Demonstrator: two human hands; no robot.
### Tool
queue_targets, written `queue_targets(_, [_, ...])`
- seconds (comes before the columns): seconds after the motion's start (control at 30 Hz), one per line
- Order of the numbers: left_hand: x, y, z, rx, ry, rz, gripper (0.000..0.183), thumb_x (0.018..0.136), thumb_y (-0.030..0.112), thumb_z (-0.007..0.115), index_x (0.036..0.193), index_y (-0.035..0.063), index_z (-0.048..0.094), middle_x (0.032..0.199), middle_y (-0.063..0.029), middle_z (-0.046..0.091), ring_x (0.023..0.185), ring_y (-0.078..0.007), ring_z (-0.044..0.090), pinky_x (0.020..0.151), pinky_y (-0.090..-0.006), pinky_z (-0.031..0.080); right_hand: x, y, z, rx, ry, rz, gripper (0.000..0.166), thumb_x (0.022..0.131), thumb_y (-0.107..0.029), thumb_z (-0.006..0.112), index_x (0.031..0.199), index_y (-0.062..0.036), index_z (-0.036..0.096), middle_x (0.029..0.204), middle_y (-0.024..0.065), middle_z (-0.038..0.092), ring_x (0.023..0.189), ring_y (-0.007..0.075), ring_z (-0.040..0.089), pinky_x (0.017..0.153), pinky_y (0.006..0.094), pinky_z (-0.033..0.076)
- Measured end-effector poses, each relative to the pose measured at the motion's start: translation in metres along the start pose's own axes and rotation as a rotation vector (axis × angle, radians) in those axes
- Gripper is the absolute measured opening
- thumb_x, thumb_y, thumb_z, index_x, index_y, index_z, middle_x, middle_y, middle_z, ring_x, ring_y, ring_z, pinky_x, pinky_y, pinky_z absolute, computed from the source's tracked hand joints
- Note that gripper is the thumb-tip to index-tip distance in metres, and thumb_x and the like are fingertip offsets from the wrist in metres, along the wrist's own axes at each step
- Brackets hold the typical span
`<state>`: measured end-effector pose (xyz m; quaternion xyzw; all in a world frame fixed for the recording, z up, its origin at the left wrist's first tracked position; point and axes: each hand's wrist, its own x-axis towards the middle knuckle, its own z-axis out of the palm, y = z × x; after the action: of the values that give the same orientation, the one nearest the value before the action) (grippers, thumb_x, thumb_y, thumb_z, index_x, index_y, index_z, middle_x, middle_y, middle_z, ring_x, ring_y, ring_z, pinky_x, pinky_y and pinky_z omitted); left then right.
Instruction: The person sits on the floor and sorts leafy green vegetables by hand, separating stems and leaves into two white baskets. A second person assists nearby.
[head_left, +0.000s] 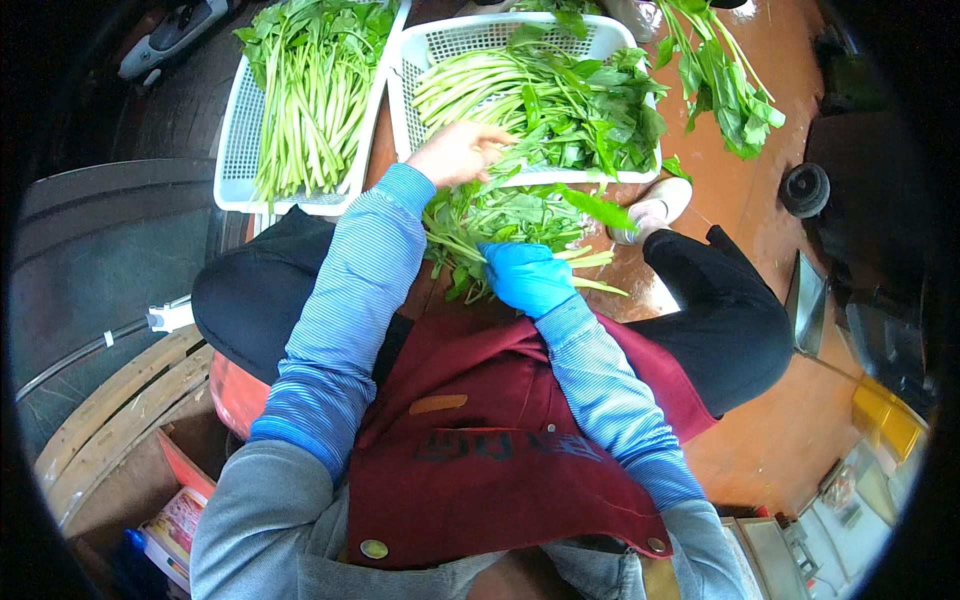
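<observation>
My left hand (459, 154), bare, is over the near left edge of the middle white plastic basket (399, 112), its curled fingers at some leaves; whether they pinch any I cannot tell. Leafy green vegetables with long pale stems (480, 82) fill that basket. Below it, my right hand (529, 277), in a blue glove, is closed around a bunch of leafy green stems (469, 251); cut ends stick out to its right. More leafy greens (525, 214) lie between the basket and the gloved hand, with one long bright leaf pointing right.
A second white basket (229, 165) at the left holds neatly aligned green stems (315, 127). Another bunch of greens (739, 112) is at the upper right, above the reddish-brown floor (765, 187). My shoe (667, 199) is beside the middle basket. A slatted wooden piece (127, 405) stands at the left.
</observation>
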<state>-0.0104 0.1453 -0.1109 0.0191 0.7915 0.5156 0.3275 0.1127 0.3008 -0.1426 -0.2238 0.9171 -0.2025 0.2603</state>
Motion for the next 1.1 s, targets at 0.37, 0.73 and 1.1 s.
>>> queue_targets(0.37, [0.002, -0.091, 0.000, 0.781, -0.039, -0.393, 0.024, 0.076, 0.017, 0.053, 0.095, 0.0092, 0.066, 0.098, -0.0150, 0.064, 0.091, -0.0317, 0.061, 0.081, -0.0396, 0.047, -0.001, -0.007, -0.010, -0.001, -0.067, 0.037, 0.021, 0.085, -0.024, 0.048, 0.099, -0.0138, 0.058, 0.080, 0.0126, 0.062, 0.070, 0.0343, 0.061, 0.061, 0.0462, 0.049])
queue_targets(0.73, [0.004, -0.063, 0.009, 0.750, 0.022, -0.300, 0.029, 0.080, 0.027, 0.052, 0.100, 0.0100, 0.063, 0.094, -0.0151, 0.064, 0.089, -0.0318, 0.061, 0.077, -0.0429, 0.048, -0.002, -0.005, -0.008, 0.022, -0.061, 0.074, 0.019, 0.085, -0.024, 0.048, 0.096, -0.0134, 0.058, 0.079, 0.0142, 0.062, 0.069, 0.0358, 0.060, 0.061, 0.0473, 0.048])
queue_targets(1.1, [0.022, -0.085, 0.010, -0.374, 0.320, -0.412, 0.012, 0.078, 0.008, 0.062, 0.087, -0.0001, 0.063, 0.065, -0.0078, 0.060, 0.041, -0.0107, 0.051, 0.032, -0.0248, 0.037, -0.001, -0.006, -0.011, 0.009, -0.007, 0.073, 0.019, 0.084, -0.023, 0.049, 0.096, -0.0114, 0.057, 0.076, 0.0140, 0.061, 0.066, 0.0334, 0.060, 0.059, 0.0445, 0.048])
